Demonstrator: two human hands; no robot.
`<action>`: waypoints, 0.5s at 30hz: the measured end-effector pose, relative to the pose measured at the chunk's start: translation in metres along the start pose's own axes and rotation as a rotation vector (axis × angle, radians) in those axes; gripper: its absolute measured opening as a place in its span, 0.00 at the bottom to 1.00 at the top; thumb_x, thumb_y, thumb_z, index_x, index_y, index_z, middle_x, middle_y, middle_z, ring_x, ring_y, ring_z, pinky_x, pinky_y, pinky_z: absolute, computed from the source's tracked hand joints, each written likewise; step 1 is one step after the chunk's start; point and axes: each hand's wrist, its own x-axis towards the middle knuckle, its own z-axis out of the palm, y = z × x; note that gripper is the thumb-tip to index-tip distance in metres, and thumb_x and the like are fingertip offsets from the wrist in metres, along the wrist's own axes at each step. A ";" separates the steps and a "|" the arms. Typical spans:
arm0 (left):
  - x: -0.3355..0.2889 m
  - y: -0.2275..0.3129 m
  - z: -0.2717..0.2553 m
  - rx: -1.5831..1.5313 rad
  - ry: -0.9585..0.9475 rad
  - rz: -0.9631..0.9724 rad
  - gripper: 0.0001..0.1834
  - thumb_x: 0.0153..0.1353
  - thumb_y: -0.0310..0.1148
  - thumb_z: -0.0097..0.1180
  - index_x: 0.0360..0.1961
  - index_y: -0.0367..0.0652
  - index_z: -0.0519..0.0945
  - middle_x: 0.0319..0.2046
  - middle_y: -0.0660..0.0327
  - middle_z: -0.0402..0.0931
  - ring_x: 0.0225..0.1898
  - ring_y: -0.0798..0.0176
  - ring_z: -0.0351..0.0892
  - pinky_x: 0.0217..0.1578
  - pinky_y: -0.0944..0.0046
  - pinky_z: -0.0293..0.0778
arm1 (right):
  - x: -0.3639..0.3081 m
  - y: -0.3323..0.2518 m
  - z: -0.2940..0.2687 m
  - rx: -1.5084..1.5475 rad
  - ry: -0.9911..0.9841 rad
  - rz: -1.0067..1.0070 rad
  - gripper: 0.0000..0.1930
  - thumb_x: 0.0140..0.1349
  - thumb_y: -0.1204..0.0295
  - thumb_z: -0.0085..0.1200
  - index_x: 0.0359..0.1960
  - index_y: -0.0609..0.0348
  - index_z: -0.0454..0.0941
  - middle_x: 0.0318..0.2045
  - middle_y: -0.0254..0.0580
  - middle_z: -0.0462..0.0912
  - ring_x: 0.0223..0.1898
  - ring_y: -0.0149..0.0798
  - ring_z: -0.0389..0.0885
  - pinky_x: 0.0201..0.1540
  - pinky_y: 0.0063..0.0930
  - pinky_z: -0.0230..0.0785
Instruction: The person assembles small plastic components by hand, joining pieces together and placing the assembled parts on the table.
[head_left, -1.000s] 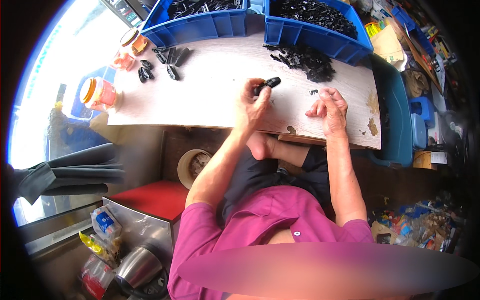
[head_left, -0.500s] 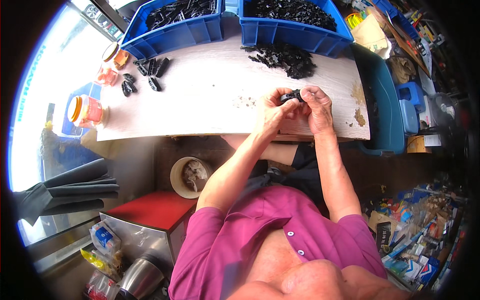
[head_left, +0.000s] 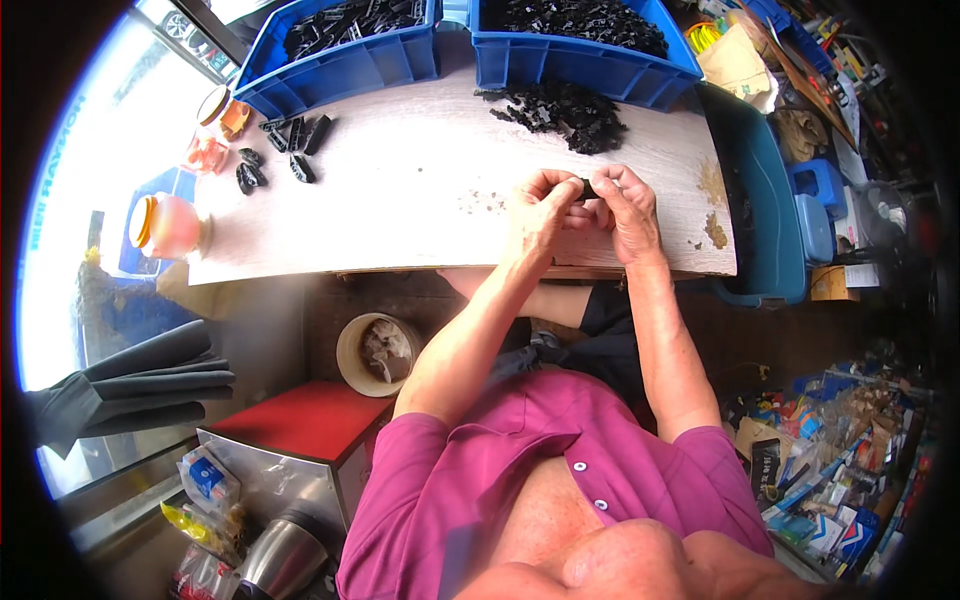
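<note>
Over the near right part of the pale table point(head_left: 390, 210), both my hands pinch one small black plastic part point(head_left: 587, 189) between them. My left hand point(head_left: 543, 207) closes thumb and fingers on its left side. From the other side my right hand point(head_left: 630, 210) grips it with thumb and forefinger. Fingers cover most of the part, so its shape is hard to make out. Beyond my hands lies a loose pile of small black plastic pieces point(head_left: 575, 118). Several longer black plastic parts point(head_left: 297, 137) lie at the far left of the table.
Two blue bins point(head_left: 590, 62) of black parts stand along the far edge. Jars with orange lids point(head_left: 147, 222) line the left side. A teal tub point(head_left: 765, 210) stands against the right edge. Below are a waste bucket point(head_left: 350, 350) and a red-topped box point(head_left: 300, 420).
The black part has turned between my fingers and shows less now. My hands have come closer together around it. The whole view has shifted slightly.
</note>
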 end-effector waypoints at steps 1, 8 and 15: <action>-0.001 0.001 0.002 -0.038 0.038 0.019 0.08 0.61 0.29 0.58 0.38 0.35 0.77 0.29 0.60 0.78 0.24 0.70 0.78 0.26 0.71 0.79 | 0.001 -0.003 0.000 -0.050 0.002 0.007 0.10 0.58 0.64 0.64 0.29 0.56 0.79 0.22 0.28 0.77 0.17 0.21 0.69 0.23 0.16 0.62; -0.004 0.000 -0.002 -0.100 0.031 0.066 0.08 0.60 0.28 0.59 0.37 0.33 0.78 0.28 0.59 0.78 0.22 0.70 0.77 0.23 0.71 0.79 | 0.000 -0.005 0.001 -0.208 -0.133 0.072 0.15 0.61 0.58 0.59 0.25 0.56 0.76 0.16 0.27 0.72 0.13 0.22 0.67 0.16 0.18 0.58; 0.000 0.003 -0.004 -0.036 -0.013 0.043 0.10 0.61 0.29 0.58 0.40 0.33 0.78 0.27 0.60 0.78 0.25 0.70 0.78 0.27 0.72 0.78 | -0.001 0.002 -0.001 -0.151 -0.034 -0.044 0.12 0.62 0.64 0.55 0.24 0.57 0.75 0.13 0.29 0.70 0.12 0.24 0.66 0.16 0.22 0.67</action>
